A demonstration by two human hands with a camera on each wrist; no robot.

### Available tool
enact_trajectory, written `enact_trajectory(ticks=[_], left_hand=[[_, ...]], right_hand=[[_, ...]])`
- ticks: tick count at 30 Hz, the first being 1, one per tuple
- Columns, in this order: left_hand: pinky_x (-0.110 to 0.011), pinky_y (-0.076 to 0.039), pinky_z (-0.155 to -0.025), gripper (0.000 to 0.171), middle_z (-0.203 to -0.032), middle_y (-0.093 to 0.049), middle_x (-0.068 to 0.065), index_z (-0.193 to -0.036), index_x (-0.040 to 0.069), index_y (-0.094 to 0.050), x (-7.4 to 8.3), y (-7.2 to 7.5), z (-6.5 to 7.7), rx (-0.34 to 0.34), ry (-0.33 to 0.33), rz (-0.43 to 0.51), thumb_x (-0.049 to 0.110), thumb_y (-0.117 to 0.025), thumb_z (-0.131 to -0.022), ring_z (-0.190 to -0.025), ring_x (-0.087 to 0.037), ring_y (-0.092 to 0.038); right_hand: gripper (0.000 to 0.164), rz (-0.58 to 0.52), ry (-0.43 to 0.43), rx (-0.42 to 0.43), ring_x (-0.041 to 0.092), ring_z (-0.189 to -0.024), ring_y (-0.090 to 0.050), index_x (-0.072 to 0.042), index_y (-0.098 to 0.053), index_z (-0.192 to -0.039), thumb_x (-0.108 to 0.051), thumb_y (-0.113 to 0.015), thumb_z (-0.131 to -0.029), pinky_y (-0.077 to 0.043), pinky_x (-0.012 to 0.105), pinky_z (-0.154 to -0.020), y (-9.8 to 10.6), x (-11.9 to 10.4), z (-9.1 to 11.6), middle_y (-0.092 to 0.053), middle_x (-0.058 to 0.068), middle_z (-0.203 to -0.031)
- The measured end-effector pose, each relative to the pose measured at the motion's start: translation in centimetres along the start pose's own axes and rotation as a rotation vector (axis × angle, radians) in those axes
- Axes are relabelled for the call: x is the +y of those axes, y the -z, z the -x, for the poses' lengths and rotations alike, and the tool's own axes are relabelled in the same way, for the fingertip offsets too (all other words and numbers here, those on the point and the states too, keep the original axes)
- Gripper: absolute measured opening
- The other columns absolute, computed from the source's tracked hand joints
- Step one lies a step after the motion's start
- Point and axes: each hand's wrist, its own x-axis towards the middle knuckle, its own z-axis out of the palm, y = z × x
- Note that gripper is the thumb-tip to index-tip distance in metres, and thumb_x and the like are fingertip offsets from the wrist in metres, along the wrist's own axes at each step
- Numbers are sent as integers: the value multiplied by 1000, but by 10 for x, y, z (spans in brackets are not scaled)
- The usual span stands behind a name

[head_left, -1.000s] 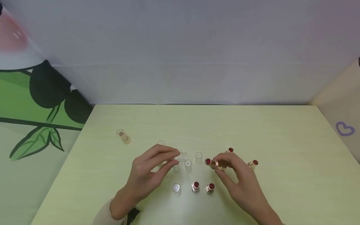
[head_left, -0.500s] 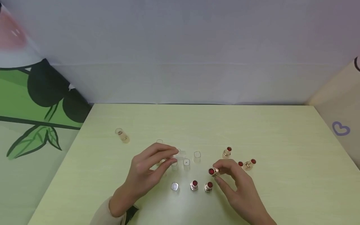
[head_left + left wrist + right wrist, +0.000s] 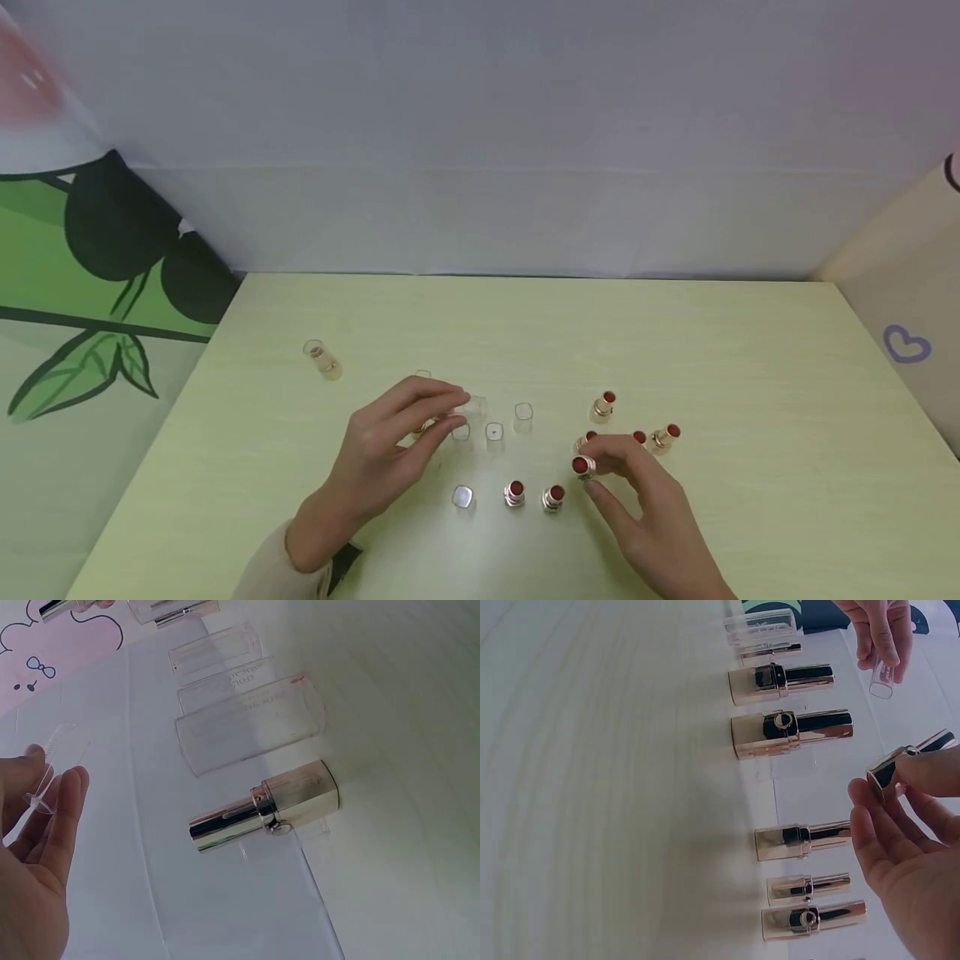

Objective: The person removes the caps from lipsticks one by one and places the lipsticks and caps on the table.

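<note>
My left hand (image 3: 397, 437) pinches a clear lipstick cap (image 3: 64, 761) between thumb and fingers, raised over the table. My right hand (image 3: 648, 500) holds an uncapped gold lipstick tube (image 3: 891, 766), its dark red top (image 3: 581, 465) facing up. Close behind those right fingers stands another lipstick (image 3: 587, 439), partly covered. Two more lipsticks (image 3: 514, 493) stand upright between the hands, toward the front. Loose clear caps (image 3: 494, 433) are grouped by the left fingertips, and one cap (image 3: 462, 497) stands nearer the front. A gold tube (image 3: 262, 806) beside the left hand is mostly hidden in the head view.
Several uncapped lipsticks (image 3: 603, 406) stand right of centre, beyond the right hand. A lipstick with a clear cover (image 3: 323, 361) stands apart at the far left. The pale table (image 3: 675, 333) ends at a white sheet (image 3: 480, 217) along the back.
My right hand has shifted slightly right and toward the front, turning its lipstick from leaning left to more upright. Lipsticks behind that hand have come into view. The left hand still holds the cap.
</note>
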Motion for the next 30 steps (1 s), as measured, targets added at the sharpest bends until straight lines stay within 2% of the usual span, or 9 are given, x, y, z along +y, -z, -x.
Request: enact_trajectory(ticks=[3,10,15,22,25,30], left_hand=[[-14,-56,-67,18,-102,-74,-8,-108,1,-78,-1,4,3,-16,12,-31,16,-72,-100,-75,-11,-66],[-13,-53,-65,16,-105,-74,-7,-109,4,-79,-3,12,10,-51,48,-63,14,-75,-97,-73,-10,-63],[-15,-53,-62,16,-105,-74,-5,-108,5,-79,-4,19,15,-77,90,-87,12,-78,-94,-69,-8,-60],[-18,-58,-69,28,-106,-74,-2,-110,8,-79,-10,24,17,-123,182,-169,1,-85,-84,-80,-12,-70],[-16,-59,-72,27,-106,-74,0,-110,9,-79,-11,26,18,-148,227,-203,3,-86,-84,-85,-13,-72],[-14,-57,-73,25,-105,-74,1,-108,10,-79,-15,26,18,-187,245,-237,3,-85,-84,-85,-13,-71]], right_hand=[[46,3,-29,-3,3,-103,-69,-20,-63,-123,8,-76,-89,-46,6,-104,-2,0,7,-70,-8,-116],[48,2,-1,3,3,-101,-67,-16,-63,-124,11,-77,-86,-48,7,-101,-12,2,22,-68,-11,-114],[51,17,-12,6,2,-99,-69,-15,-64,-124,13,-78,-84,-48,6,-100,-18,2,32,-69,-13,-113],[49,31,-42,-12,2,-100,-70,-17,-64,-124,10,-78,-85,-50,8,-98,-18,2,33,-69,-15,-112],[49,37,-52,-19,1,-101,-70,-17,-64,-125,9,-78,-86,-51,8,-98,-18,3,33,-70,-13,-113],[47,28,-52,-26,2,-101,-71,-15,-64,-125,9,-78,-87,-48,6,-100,-18,5,33,-71,-10,-112]])
